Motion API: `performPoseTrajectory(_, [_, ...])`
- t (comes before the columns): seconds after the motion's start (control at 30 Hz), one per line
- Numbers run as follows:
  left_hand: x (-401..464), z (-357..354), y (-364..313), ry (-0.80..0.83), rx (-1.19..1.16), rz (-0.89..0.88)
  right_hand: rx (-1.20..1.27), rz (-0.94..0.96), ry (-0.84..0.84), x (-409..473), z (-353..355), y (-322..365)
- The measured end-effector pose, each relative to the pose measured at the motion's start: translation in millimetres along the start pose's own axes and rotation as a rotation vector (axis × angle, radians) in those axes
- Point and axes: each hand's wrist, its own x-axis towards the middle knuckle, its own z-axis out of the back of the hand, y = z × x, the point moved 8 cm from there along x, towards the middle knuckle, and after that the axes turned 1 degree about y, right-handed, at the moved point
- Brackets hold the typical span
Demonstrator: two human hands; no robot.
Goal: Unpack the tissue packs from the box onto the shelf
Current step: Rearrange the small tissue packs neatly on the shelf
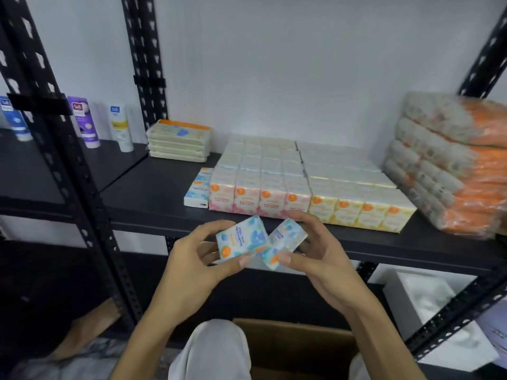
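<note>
Head view of a black metal shelf (153,198) against a white wall. The left hand (192,259) grips a blue-and-white fragrance-free mini tissue pack (241,238), thumb below and fingers curled over its far edge. The right hand (315,250) grips a second blue tissue pack (285,239), tilted, its corner touching the first pack; both are held in the air just in front of the shelf edge. On the shelf, from left to right: one blue tissue bundle (199,192) lying flat, a block of pink rose-scented tissue packs (258,187) just beside it, and a block of yellow tissue packs (359,196) touching the pink block. A pile of orange-wrapped tissue bundles (450,163) leans at the right end. A short stack of flat tissue packs (179,141) lies at the back left. Three tubes (82,122) stand on the neighbouring shelf. The open cardboard box (296,344) sits below, near the person's knee (216,349).
</note>
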Motion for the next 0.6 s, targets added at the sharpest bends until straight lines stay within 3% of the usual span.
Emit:
performPoseTrajectory(0.17, [4.6, 13.7, -2.1, -0.014, -0.077, 0.03, -0.144, 0.043, -0.066, 14.8, -0.8, 11.2])
performPoseTrajectory(0.33, [7.3, 23.7, -0.8, -0.07, -0.089, 0.039, -0.15, -0.02, -0.239, 23.8, 2.0, 3.0])
performPoseTrajectory(0.6, [9.2, 27.2, 0.8, -0.108, -0.1, 0.077, 0.087, -0.116, -0.049, 27.3, -13.8, 2.0])
